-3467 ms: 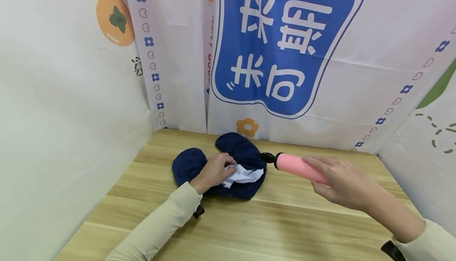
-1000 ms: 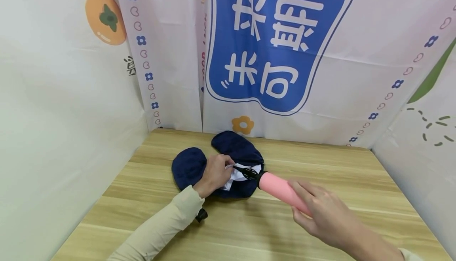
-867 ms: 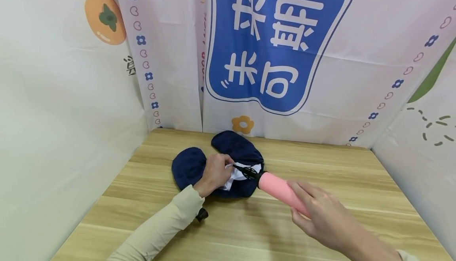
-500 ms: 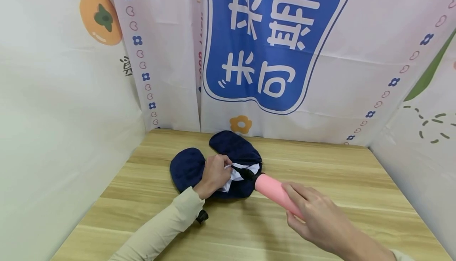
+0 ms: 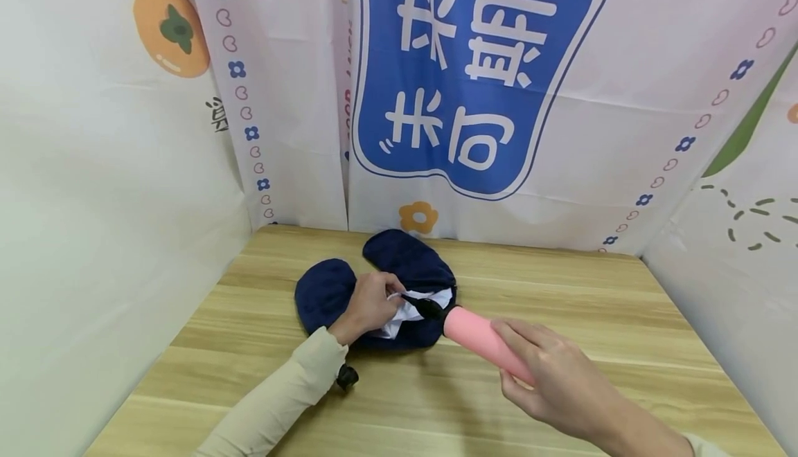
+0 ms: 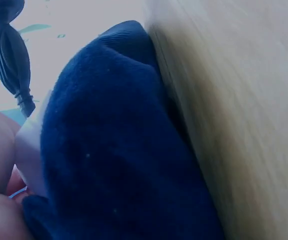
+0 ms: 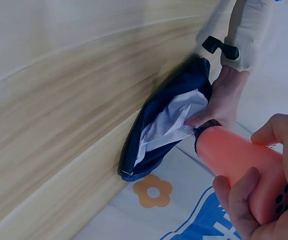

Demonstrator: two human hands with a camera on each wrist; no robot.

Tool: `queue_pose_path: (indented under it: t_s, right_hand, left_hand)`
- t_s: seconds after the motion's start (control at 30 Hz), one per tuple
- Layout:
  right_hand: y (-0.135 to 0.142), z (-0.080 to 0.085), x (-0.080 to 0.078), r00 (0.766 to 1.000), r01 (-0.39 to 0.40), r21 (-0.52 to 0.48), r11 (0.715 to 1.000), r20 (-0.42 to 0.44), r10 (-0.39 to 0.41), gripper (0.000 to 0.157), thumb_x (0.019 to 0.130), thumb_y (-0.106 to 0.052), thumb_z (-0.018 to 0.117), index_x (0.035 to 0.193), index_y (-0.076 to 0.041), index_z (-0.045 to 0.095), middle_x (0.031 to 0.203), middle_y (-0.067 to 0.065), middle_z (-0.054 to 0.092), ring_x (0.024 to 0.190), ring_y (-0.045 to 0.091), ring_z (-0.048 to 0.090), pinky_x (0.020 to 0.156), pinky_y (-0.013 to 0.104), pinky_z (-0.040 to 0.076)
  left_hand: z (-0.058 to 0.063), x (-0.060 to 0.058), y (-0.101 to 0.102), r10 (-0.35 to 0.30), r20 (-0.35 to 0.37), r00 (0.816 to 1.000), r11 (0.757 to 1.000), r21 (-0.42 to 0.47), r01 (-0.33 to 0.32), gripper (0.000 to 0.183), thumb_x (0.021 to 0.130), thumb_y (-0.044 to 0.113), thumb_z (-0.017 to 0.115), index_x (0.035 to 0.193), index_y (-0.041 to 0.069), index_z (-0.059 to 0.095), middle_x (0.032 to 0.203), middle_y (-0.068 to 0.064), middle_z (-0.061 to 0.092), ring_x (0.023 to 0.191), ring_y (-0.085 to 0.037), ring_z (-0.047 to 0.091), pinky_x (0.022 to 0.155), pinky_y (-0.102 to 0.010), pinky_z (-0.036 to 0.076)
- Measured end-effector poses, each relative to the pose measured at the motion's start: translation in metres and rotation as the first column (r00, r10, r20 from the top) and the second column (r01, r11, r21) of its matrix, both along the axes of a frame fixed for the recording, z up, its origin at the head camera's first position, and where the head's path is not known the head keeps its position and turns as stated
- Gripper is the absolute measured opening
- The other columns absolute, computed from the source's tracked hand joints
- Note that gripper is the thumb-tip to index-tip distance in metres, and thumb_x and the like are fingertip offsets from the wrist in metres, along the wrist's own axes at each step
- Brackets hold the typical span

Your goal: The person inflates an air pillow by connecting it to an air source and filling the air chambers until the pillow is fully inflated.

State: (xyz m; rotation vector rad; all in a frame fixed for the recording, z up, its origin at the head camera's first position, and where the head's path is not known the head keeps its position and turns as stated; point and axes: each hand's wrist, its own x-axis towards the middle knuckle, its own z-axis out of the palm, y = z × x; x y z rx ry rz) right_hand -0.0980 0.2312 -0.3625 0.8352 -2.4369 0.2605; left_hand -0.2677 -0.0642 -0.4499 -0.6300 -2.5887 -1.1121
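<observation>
A navy U-shaped neck pillow (image 5: 408, 260) lies on the table, its cover unzipped along the right side. Crumpled white material (image 5: 408, 313) shows through the opening. My left hand (image 5: 368, 302) reaches over the pillow and pinches a bit of that white material. My right hand (image 5: 557, 381) grips a pink hand pump (image 5: 483, 341), angled down to the left. The pump's black nozzle (image 5: 429, 307) meets the white piece at my left fingertips; in the left wrist view its tip (image 6: 26, 106) touches the white edge. Whether it sits inside is hidden.
The wooden table (image 5: 561, 318) stands against a printed cloth backdrop (image 5: 623, 131), with a pale wall (image 5: 112, 187) on the left. A black wrist camera (image 5: 347, 377) sits below my left wrist, close to the tabletop.
My right hand has brought the pump from the pillow's right edge down and left, so its nozzle reaches the white piece. The left hand keeps its pinch; over the last second little moves.
</observation>
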Motion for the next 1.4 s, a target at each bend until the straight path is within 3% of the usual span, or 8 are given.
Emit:
queue_pose_path:
  t_s: [0.2,0.4,0.53,0.73,0.93,1.03,1.17,1.4]
  right_hand:
    - [0.0,-0.003,0.0,0.997,0.034,-0.02,0.999,0.066,-0.032,0.057,0.074,-0.017,0.084,0.129,-0.007,0.074,0.125,0.006,0.076,0.103,0.019,0.076,0.081,0.042,0.065]
    - [-0.004,-0.004,0.001,0.998,0.041,0.003,0.999,0.056,-0.041,0.056,0.073,-0.017,0.085,0.127,-0.009,0.074,0.124,0.003,0.076,0.099,0.018,0.076,0.079,0.042,0.064]
    - [-0.008,0.001,0.003,0.997,0.043,0.021,0.999,0.056,-0.044,0.055,0.074,-0.017,0.084,0.127,-0.009,0.074,0.123,0.003,0.075,0.099,0.019,0.075,0.079,0.042,0.063]
    - [-0.016,0.009,0.004,0.996,0.049,0.08,0.996,0.071,-0.055,0.056,0.074,-0.019,0.084,0.128,-0.009,0.073,0.126,0.004,0.074,0.102,0.022,0.075,0.082,0.043,0.063]
    - [-0.034,0.016,0.006,0.999,0.033,0.135,0.99,0.036,-0.038,0.053,0.072,-0.019,0.082,0.122,-0.005,0.071,0.115,0.003,0.072,0.089,0.022,0.072,0.071,0.041,0.062]
    - [-0.041,0.019,0.006,0.999,0.02,0.144,0.989,0.033,-0.025,0.052,0.073,-0.018,0.081,0.121,-0.003,0.071,0.114,0.004,0.073,0.088,0.024,0.072,0.07,0.041,0.062]
    - [-0.032,0.022,0.006,0.997,0.024,0.131,0.991,0.067,-0.033,0.053,0.076,-0.018,0.081,0.126,-0.005,0.073,0.122,0.005,0.075,0.104,0.024,0.075,0.081,0.042,0.064]
    - [-0.006,0.017,0.005,0.996,0.009,0.095,0.995,0.085,-0.017,0.059,0.075,-0.02,0.088,0.131,-0.009,0.072,0.126,0.005,0.076,0.108,0.023,0.076,0.086,0.043,0.064]
  left_hand:
    - [-0.003,-0.004,-0.002,-0.007,0.096,0.995,0.999,0.039,0.003,0.015,0.081,-0.003,0.08,0.08,0.012,0.079,0.07,0.004,0.071,0.06,-0.006,0.057,0.057,-0.022,0.047]
    - [-0.002,0.0,0.007,0.056,-0.019,0.998,0.997,-0.053,-0.057,0.015,0.078,-0.004,0.079,0.077,0.011,0.078,0.069,0.001,0.071,0.059,-0.009,0.055,0.057,-0.025,0.047]
    - [0.001,0.004,0.014,0.092,-0.091,0.992,0.987,-0.124,-0.103,0.014,0.075,-0.003,0.079,0.077,0.011,0.078,0.074,-0.002,0.075,0.063,-0.018,0.062,0.061,-0.033,0.052]
    - [-0.001,0.009,0.021,0.14,-0.081,0.987,0.976,-0.16,-0.151,0.017,0.071,-0.005,0.074,0.075,0.011,0.076,0.077,-0.005,0.076,0.066,-0.023,0.067,0.058,-0.034,0.055]
    - [-0.008,0.014,0.023,0.174,-0.064,0.983,0.968,-0.173,-0.183,0.018,0.067,-0.004,0.074,0.074,0.012,0.076,0.078,-0.005,0.076,0.07,-0.027,0.069,0.059,-0.039,0.056]
    - [-0.012,0.014,0.017,0.15,-0.052,0.987,0.976,-0.152,-0.156,0.017,0.071,-0.005,0.074,0.078,0.011,0.078,0.082,-0.006,0.077,0.071,-0.025,0.07,0.062,-0.038,0.058]
    - [-0.013,0.015,0.006,0.092,-0.002,0.996,0.99,-0.104,-0.092,0.012,0.08,-0.001,0.079,0.084,0.01,0.08,0.08,-0.003,0.076,0.069,-0.015,0.066,0.066,-0.033,0.056]
    - [-0.001,0.012,-0.006,-0.046,0.071,0.996,0.989,-0.137,0.056,0.004,0.091,0.011,0.08,0.088,0.011,0.078,0.08,0.002,0.075,0.068,-0.005,0.061,0.065,-0.025,0.053]
